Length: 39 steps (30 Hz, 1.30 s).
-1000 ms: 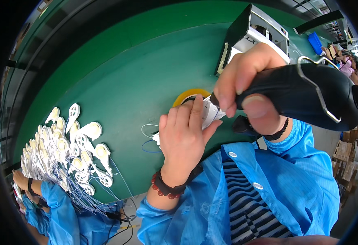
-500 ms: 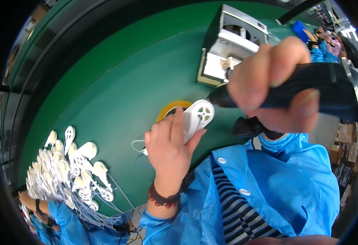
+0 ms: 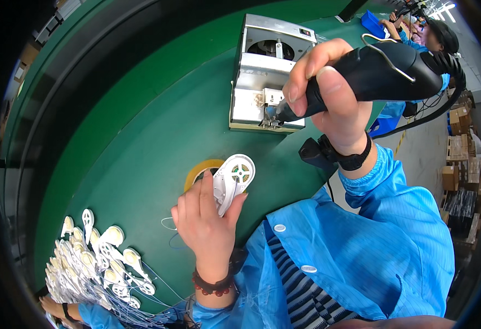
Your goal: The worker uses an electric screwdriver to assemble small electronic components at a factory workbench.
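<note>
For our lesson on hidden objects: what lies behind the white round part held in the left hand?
Behind the white round part in the left hand, a yellow tape roll lies on the green table. Only its left arc shows; the part and fingers cover the rest.

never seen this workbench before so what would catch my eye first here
First, the bulky black electric screwdriver gripped in the right hand at upper right, its tip at the grey metal box-shaped machine on the green table. Below it, the left hand holds a small white round plastic part above a yellow tape roll. At lower left lies a heap of similar white wired parts.
</note>
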Each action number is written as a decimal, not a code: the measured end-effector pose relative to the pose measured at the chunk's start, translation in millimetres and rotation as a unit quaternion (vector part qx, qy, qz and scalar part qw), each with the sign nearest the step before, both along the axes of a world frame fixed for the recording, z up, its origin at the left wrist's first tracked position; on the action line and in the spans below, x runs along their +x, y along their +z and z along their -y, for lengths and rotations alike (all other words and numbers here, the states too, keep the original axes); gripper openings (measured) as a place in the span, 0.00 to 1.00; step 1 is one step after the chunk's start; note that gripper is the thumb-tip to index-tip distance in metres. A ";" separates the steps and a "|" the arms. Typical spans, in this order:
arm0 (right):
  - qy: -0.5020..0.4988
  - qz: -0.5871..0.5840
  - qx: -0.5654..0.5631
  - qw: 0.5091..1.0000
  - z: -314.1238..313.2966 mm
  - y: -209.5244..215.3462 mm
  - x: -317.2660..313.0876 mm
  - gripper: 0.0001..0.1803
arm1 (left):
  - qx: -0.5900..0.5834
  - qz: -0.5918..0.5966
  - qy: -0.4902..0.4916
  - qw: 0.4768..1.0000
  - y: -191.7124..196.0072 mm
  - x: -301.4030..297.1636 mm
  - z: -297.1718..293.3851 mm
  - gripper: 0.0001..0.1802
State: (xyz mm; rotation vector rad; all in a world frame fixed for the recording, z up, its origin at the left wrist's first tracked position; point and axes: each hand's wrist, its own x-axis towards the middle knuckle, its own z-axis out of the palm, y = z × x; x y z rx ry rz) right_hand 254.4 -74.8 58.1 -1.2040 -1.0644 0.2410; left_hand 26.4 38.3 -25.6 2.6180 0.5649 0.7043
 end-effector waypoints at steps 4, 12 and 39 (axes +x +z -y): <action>-0.006 0.002 -0.004 1.000 -0.7 -2.0 0.9 0.11 | 0.000 -0.002 0.003 1.000 -0.3 -0.2 0.2 0.36; -0.006 -0.008 -0.012 1.000 -2.0 0.3 -1.5 0.11 | 0.004 0.001 0.005 1.000 -0.3 -0.5 -1.4 0.36; 0.074 -0.028 -0.031 0.996 -8.2 20.6 -28.9 0.18 | -0.022 0.000 0.009 1.000 0.7 -7.2 -2.1 0.37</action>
